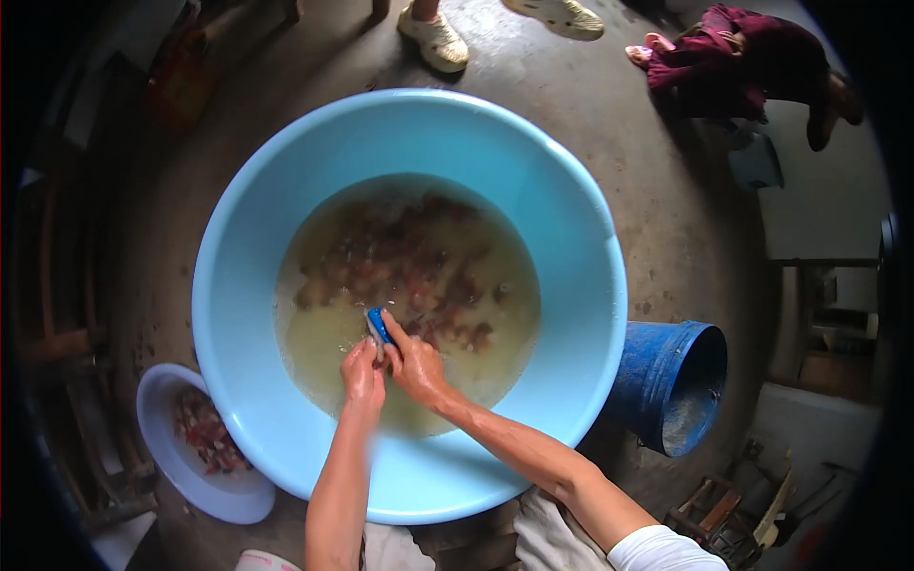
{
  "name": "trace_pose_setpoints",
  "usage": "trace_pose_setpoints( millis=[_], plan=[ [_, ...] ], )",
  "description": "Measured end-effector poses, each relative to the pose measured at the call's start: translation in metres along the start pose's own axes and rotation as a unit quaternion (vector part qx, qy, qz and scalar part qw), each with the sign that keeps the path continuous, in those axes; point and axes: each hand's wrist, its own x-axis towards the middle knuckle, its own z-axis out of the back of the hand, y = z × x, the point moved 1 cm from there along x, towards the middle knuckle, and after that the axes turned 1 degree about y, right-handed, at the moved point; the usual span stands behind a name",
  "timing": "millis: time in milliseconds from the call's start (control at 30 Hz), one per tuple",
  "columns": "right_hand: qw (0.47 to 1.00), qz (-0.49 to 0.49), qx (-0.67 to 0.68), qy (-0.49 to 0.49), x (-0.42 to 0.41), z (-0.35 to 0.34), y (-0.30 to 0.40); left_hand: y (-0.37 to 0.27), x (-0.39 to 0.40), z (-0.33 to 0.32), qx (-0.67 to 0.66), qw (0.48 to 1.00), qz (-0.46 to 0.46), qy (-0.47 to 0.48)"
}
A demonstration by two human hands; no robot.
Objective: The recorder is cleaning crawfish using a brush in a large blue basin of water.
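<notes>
A large light-blue plastic tub [571,214] stands before me, part filled with cloudy, yellowish water. Many brown and reddish pieces [414,264] lie in the water; their kind is hard to tell. Over the near part of the water, my right hand [414,360] grips a blue brush-like tool [379,325], its forefinger laid along the back. My left hand [363,367] meets it from the left and pinches a small pale thing, mostly hidden by fingers, against the tool's underside.
At the lower left, a lavender basin [168,457] holds red and pale pieces. A blue plastic barrel [653,382] lies on its side at right. Beyond the tub are one person's pale shoes [435,39] and a person in dark red clothes [742,64]. Small wooden stool [714,507] at lower right.
</notes>
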Motion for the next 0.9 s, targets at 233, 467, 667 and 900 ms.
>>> trace_pose_setpoints(
  millis=[233,467,667,900],
  plan=[
    [1.000,-0.008,0.025,-0.013,0.000,0.006,0.001,0.005,-0.004,-0.005,0.049,0.999,0.013,0.014],
    [1.000,-0.010,0.018,-0.010,-0.003,-0.005,-0.005,0.003,0.004,-0.003,-0.029,0.999,-0.018,-0.010],
    [0.993,0.091,0.054,-0.046,-0.024,-0.016,-0.005,-0.003,0.005,0.008,-0.011,1.000,-0.020,-0.012],
    [0.993,0.113,0.001,-0.042,-0.012,-0.009,-0.006,-0.010,-0.004,-0.013,0.006,0.999,0.023,-0.030]
  ],
)
